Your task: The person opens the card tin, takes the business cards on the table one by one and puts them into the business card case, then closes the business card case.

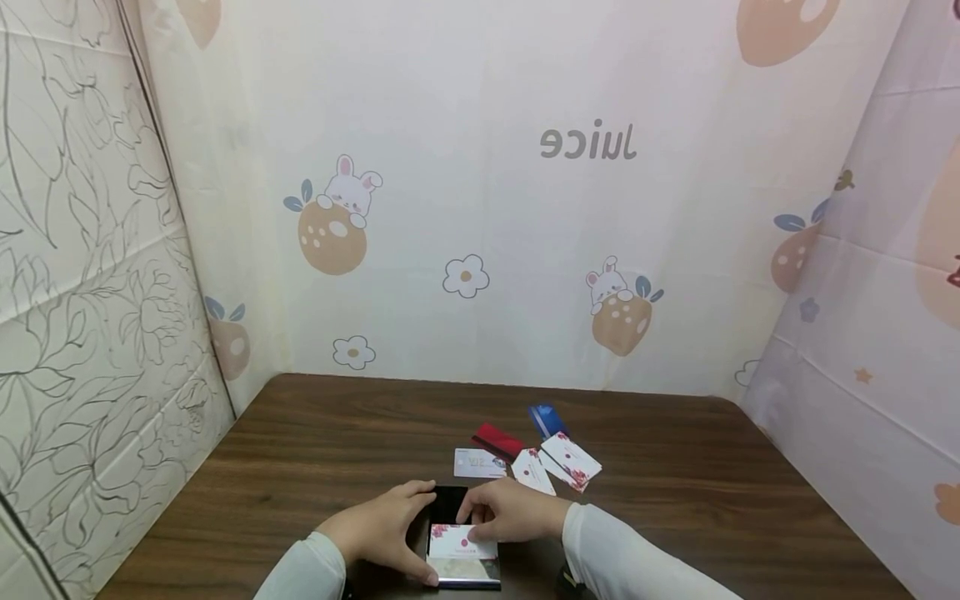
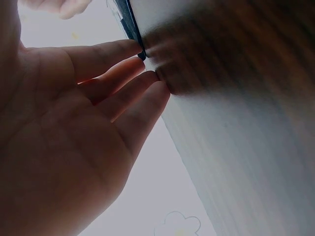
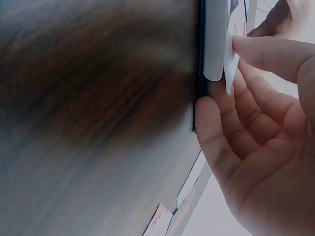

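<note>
A flat card case lies opened at the table's front, its dark lid half on the far side. My left hand rests along its left side, thumb by the near corner and index finger by the lid. In the left wrist view, the fingers are nearly straight, their tips touching the case's dark edge. My right hand pinches a white card with red flowers over the case's near half. From the right wrist, the thumb presses the card's edge, with fingers beneath.
Beyond the right hand lie a silver-grey card, a red card, a blue card and several white flowered cards. The brown wooden table meets printed curtains at its back and sides.
</note>
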`<state>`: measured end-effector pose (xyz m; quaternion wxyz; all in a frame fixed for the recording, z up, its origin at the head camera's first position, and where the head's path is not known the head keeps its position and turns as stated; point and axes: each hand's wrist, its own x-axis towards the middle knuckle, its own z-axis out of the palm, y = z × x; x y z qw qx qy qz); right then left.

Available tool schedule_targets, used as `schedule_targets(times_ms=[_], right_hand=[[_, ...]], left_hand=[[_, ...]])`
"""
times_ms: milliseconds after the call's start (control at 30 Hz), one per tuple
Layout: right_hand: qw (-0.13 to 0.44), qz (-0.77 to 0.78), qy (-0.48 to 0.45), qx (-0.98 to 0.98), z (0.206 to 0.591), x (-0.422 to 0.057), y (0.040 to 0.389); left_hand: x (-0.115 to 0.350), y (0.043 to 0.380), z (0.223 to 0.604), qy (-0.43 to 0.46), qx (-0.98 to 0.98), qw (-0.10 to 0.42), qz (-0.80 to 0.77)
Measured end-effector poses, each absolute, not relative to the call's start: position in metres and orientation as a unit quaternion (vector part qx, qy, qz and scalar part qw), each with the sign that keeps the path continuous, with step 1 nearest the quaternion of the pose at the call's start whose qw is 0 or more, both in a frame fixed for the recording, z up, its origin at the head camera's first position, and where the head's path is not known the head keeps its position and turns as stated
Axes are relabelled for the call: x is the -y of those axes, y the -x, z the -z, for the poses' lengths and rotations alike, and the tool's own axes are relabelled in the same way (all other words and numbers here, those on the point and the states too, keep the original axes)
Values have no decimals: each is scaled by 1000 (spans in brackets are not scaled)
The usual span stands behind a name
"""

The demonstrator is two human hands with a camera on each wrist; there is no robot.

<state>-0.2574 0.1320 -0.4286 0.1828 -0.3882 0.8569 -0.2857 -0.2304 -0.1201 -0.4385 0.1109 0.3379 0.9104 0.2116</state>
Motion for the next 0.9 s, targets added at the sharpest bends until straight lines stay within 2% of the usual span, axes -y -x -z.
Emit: schedule_targets(times_ms=[500,900], right_hand=[[170,252,428,-851,429,-132,255],[164,234,408,-867,428,-128,253]], left_hand=[[121,228,437,-336,-910,108,-218],[119,229,436,-334,-908,117,-223]])
